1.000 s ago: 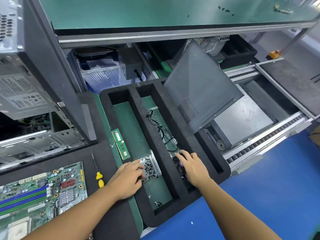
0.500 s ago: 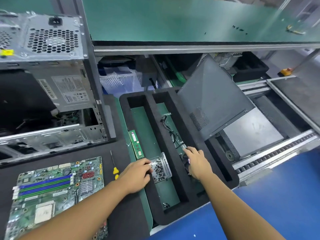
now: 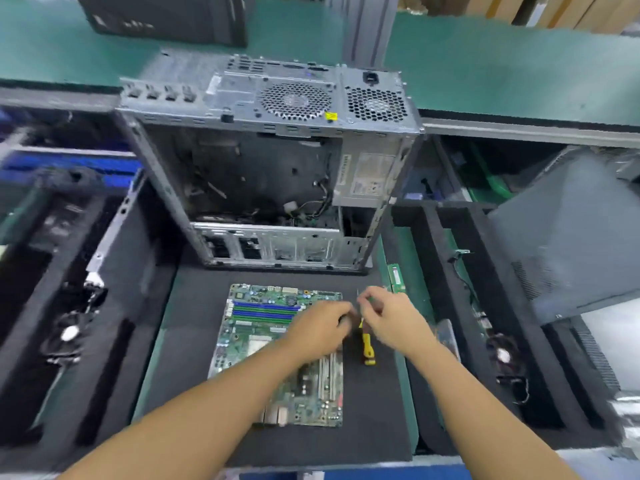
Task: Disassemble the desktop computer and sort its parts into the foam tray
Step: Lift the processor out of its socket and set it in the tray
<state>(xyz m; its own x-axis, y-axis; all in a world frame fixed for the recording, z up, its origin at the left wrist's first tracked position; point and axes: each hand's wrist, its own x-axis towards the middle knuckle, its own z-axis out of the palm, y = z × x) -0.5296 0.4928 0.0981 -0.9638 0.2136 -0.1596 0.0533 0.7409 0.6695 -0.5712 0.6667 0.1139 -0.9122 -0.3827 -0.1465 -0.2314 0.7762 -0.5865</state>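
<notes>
- Now both hands meet over the black mat [image 3: 194, 375], just in front of the open computer case [image 3: 270, 168]. The case stands at the mat's far edge, its open side toward the person and its vented rear panel on top.
- The left hand [image 3: 318, 327] is above the right edge of the circuit board [image 3: 256, 344], which lies flat on the mat. Its fingers are curled, but blur hides whether they hold anything, so I cannot tell.
- The right hand [image 3: 391, 317] is just beside the left, fingertips almost touching it. It is above the shaft of the yellow-handled screwdriver [image 3: 367, 349], which is just right of the board. Its fingers bend toward the shaft, but I cannot tell whether they grip it.
- The foam tray [image 3: 427, 244] sits right of the mat. A memory stick [image 3: 396, 278] lies in its nearest compartment, with cables [image 3: 462, 275] and a small fan [image 3: 504, 356] in the next.
- A grey side panel [image 3: 571, 237] leans over the tray's far side.
- Another foam tray [image 3: 41, 403] left of the mat holds a second fan [image 3: 69, 332].
</notes>
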